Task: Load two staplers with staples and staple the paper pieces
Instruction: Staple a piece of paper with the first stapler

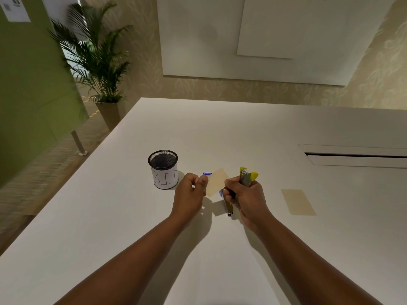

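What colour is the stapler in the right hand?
Yellow with bare metal parts; the stapler shows in the head view, gripped by the right hand.

The mesh bin stood just left of the hands; beyond it and nearer, bare bench lay open.

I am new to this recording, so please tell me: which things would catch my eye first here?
At the table's middle, the left hand pinches a beige paper piece while the right hand grips a yellow stapler. A black mesh cup marked "BIN" stands left of them, and a second beige paper lies flat to the right.
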Action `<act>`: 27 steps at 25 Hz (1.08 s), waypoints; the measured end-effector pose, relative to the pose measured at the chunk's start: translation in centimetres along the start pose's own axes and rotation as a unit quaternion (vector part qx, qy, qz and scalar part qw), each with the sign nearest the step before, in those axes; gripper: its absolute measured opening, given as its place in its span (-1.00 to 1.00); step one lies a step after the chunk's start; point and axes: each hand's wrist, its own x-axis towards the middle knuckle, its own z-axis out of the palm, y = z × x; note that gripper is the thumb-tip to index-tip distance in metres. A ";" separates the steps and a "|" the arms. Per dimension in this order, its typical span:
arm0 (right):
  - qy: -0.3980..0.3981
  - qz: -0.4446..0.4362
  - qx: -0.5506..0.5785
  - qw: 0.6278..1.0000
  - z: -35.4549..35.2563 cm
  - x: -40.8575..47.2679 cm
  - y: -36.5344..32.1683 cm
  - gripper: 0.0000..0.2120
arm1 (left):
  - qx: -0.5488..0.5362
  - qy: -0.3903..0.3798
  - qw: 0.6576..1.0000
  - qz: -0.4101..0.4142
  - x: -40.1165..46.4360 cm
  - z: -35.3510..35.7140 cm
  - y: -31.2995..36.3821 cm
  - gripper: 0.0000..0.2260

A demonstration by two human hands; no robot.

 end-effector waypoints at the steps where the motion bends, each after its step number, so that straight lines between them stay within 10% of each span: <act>1: -0.004 0.000 -0.008 1.000 -0.1 0.0 -0.1 -0.88 | -0.022 0.007 1.000 -0.008 0.1 0.1 0.2 -0.66; 8: -0.021 -0.004 0.007 1.000 -0.2 -0.5 0.1 -0.90 | -0.250 -0.079 0.954 -0.145 0.3 0.1 2.2 -0.89; 27: -0.126 0.069 0.049 0.988 0.9 -2.8 -0.5 -0.63 | -0.139 -0.086 0.986 0.014 -1.2 -1.6 3.8 -0.75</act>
